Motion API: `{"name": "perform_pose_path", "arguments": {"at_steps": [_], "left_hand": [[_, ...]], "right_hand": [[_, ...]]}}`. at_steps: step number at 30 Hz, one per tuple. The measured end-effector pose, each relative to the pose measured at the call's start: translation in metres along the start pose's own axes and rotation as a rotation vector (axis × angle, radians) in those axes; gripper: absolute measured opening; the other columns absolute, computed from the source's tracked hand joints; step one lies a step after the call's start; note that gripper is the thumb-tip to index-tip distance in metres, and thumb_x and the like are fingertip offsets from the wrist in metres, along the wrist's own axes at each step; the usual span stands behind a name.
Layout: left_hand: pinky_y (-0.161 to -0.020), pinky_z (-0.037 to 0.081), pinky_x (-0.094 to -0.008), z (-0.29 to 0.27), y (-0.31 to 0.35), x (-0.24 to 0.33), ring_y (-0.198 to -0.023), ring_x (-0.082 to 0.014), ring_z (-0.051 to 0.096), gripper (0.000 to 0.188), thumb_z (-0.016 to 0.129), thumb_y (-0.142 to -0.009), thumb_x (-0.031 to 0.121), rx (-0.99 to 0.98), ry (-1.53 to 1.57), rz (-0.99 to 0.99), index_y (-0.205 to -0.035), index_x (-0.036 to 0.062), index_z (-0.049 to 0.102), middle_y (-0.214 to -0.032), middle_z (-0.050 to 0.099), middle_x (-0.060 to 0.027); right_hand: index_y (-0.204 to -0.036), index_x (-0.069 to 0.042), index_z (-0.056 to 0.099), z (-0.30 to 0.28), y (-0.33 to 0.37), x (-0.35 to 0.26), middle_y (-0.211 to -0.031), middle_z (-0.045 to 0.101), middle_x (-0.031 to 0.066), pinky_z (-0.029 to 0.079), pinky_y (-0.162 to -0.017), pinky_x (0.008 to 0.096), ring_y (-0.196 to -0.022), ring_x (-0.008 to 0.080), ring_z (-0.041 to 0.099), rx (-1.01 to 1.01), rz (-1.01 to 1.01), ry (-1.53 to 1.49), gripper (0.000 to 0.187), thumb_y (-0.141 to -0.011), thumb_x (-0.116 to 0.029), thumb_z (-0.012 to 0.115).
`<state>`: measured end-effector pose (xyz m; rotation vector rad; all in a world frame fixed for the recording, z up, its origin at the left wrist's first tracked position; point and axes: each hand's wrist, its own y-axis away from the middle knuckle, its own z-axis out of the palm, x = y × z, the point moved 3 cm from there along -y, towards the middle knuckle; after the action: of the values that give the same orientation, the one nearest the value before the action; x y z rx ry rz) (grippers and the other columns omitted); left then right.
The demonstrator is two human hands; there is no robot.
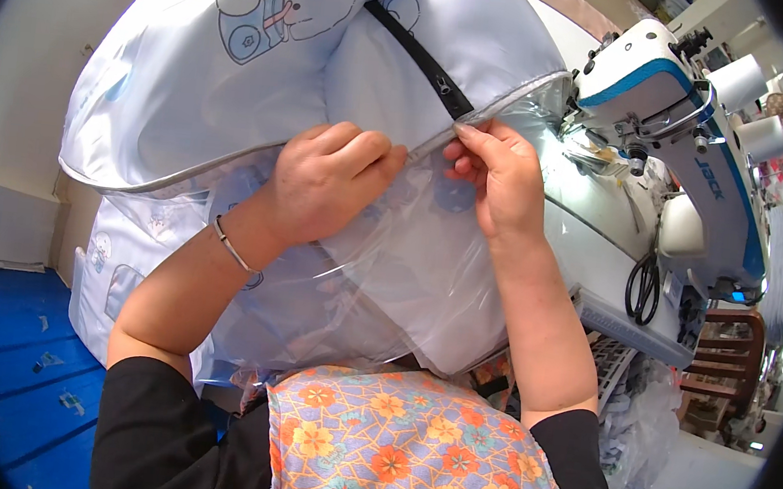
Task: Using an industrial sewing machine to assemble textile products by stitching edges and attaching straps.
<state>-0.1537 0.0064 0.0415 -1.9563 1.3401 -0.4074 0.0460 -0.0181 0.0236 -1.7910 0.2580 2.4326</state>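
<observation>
A large pale, padded fabric cover (pixel 264 100) with a cartoon animal print is spread in front of me. A grey piped seam (pixel 229 165) runs along its edge, and see-through plastic sheeting (pixel 388 282) hangs below that. My left hand (pixel 334 178) is closed, gripping the seam near the middle. Just to its right, my right hand (pixel 506 175) pinches the same seam between thumb and index finger, its other fingers curled. Beside the right fingertips ends a black zipper strip (pixel 419 59) with a metal pull. What lies under the left fingers is hidden.
A white and blue sewing machine (pixel 668 111) stands at the right, its needle area lit, with white thread cones (pixel 739 82) behind it. A black cable (pixel 642 287) hangs off the table. Blue slatted flooring (pixel 12 368) with scraps lies at left; a wooden chair (pixel 727 357) stands far right.
</observation>
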Motion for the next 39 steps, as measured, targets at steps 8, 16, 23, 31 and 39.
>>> {"name": "perform_pose_path", "arguments": {"at_steps": [8, 16, 23, 31, 39], "left_hand": [[-0.065, 0.049, -0.0294, -0.017, 0.001, 0.001, -0.077, -0.0142, 0.06, 0.019, 0.072, -0.075, 0.011, -0.027, 0.041, -0.005, -0.093, 0.0102, 0.073, -0.086, 0.058, 0.0012], [-0.079, 0.051, -0.0377, -0.034, -0.03, 0.012, -0.09, -0.0234, 0.063, 0.024, 0.072, -0.074, 0.005, -0.177, 0.012, -0.047, -0.097, 0.007, 0.07, -0.095, 0.062, -0.0043], [-0.107, 0.044, -0.045, 0.005, -0.09, 0.095, -0.128, -0.0409, 0.053, 0.076, 0.083, -0.075, 0.027, -0.27, 0.648, -0.135, -0.137, -0.0047, 0.051, -0.14, 0.052, -0.0241], [-0.101, 0.048, -0.0444, 0.109, -0.117, 0.094, -0.12, -0.0411, 0.057, 0.047, 0.064, -0.078, 0.004, -0.203, 0.458, -0.179, -0.122, -0.0095, 0.058, -0.122, 0.062, -0.0269], [-0.087, 0.052, -0.0429, 0.124, -0.125, 0.052, -0.095, -0.039, 0.066, 0.04, 0.053, -0.075, -0.01, -0.35, 0.528, -0.364, -0.111, -0.002, 0.068, -0.104, 0.069, -0.0213]], "right_hand": [[-0.117, 0.002, 0.066, -0.091, 0.054, -0.035, -0.109, 0.069, 0.0091, 0.05, -0.083, 0.0275, -0.095, 0.0132, 0.063, 0.269, -0.239, 0.644, 0.025, -0.099, -0.015, 0.062], [-0.135, 0.002, 0.054, -0.167, 0.083, -0.02, -0.128, 0.063, 0.0132, 0.048, -0.095, 0.0292, -0.108, 0.0163, 0.062, 0.41, -0.266, 0.978, 0.042, -0.097, -0.011, 0.063], [-0.124, 0.001, 0.061, -0.147, 0.058, -0.023, -0.105, 0.071, 0.0079, 0.051, -0.085, 0.0257, -0.088, 0.0132, 0.066, 0.175, -0.095, 0.201, 0.032, -0.094, -0.009, 0.064], [-0.107, -0.001, 0.062, -0.129, 0.062, -0.024, -0.101, 0.071, 0.0071, 0.052, -0.087, 0.0316, -0.097, 0.0183, 0.067, 0.232, -0.051, 0.269, 0.015, -0.094, -0.008, 0.064], [-0.121, -0.005, 0.059, -0.111, 0.108, -0.03, -0.095, 0.07, 0.0206, 0.054, -0.076, 0.046, -0.087, 0.0402, 0.068, 0.035, -0.355, 1.211, 0.033, -0.091, -0.015, 0.068]]}}
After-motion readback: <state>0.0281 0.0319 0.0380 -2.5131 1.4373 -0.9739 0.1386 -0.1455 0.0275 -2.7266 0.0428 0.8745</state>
